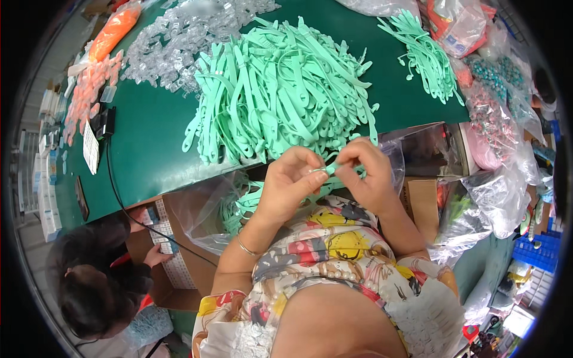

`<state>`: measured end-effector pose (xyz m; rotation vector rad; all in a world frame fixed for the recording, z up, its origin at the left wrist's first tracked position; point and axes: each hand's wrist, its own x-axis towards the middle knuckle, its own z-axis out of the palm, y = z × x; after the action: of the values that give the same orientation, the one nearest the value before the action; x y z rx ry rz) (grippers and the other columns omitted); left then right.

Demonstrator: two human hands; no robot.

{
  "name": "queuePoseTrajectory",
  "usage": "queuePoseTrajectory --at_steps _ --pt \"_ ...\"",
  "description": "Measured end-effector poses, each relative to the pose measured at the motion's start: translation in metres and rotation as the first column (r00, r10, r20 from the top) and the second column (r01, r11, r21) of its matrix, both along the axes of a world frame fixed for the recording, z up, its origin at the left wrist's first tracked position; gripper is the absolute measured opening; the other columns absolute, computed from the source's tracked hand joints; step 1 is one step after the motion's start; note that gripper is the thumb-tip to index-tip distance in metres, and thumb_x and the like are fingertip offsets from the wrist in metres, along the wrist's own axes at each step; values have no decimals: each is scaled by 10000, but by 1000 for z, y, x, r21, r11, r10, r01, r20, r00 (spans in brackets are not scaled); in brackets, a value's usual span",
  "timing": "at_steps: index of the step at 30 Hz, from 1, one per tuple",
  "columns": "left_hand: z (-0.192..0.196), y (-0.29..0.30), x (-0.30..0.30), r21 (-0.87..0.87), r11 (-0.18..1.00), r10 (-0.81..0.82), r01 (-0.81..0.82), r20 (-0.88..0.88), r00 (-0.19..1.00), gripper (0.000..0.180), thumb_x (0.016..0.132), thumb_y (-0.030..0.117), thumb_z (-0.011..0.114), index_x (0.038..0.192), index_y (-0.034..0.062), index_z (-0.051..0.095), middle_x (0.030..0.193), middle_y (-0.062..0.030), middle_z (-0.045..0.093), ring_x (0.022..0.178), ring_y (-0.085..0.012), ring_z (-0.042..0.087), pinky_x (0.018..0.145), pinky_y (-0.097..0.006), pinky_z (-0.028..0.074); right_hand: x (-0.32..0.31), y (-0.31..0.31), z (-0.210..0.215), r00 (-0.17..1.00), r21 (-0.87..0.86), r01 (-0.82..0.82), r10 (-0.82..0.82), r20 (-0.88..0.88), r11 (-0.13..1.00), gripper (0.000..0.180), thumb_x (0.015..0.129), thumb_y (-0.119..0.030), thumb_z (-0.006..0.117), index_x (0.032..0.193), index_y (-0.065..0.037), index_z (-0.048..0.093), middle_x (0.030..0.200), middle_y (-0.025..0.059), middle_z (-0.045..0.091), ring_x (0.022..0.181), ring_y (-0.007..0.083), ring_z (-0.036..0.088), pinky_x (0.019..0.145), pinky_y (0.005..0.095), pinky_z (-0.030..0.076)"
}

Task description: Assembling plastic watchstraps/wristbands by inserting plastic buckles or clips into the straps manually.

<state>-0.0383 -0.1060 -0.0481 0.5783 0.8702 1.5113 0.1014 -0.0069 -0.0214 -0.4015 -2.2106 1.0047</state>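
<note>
Just past the table's near edge, my two hands meet over a mint-green strap (pixel 329 169). My left hand (pixel 291 181) pinches one part of it between thumb and fingers. Close beside it, my right hand (pixel 369 173) pinches the strap too, its fingertips curled inward. My fingers cover most of this strap. Right beyond them lies a big heap of mint-green straps (pixel 286 89) with holes along their length. Below my hands, more green straps (pixel 250 197) lie in a clear plastic bag (pixel 200 209).
Clear plastic pieces (pixel 173 45) cover the far left of the green table (pixel 143 149). Orange pieces (pixel 89 89) and a cable (pixel 113 179) lie left. A smaller strap bunch (pixel 424 56) lies right. Filled bags (pixel 495 113) crowd the right; a person (pixel 95 292) works by a cardboard box (pixel 179 298).
</note>
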Motion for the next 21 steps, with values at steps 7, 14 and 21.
queuePoseTrajectory --at_steps 7,14,21 --pt "3 -14 -1 -48 998 -68 52 -452 889 161 766 109 655 850 -1 574 739 1 545 663 -51 459 583 -210 399 9 -13 -5 980 -430 -44 123 159 902 116 789 -81 551 702 -7 533 546 47 483 492 95 451 461 248 364" --pt "6 -19 -4 14 947 -314 321 -175 933 149 803 127 574 719 4 575 611 -17 541 515 -39 442 461 -182 337 14 -24 -16 940 -665 -336 282 -192 668 183 807 -58 503 627 -23 511 546 0 510 444 38 443 403 191 338" --pt "-13 -15 5 99 963 -266 250 202 943 202 824 159 532 678 20 533 589 -42 548 425 -52 404 413 -175 303 13 -27 -26 942 -809 -334 155 -297 483 174 813 -55 493 643 -17 505 551 -1 494 432 29 404 385 179 286"
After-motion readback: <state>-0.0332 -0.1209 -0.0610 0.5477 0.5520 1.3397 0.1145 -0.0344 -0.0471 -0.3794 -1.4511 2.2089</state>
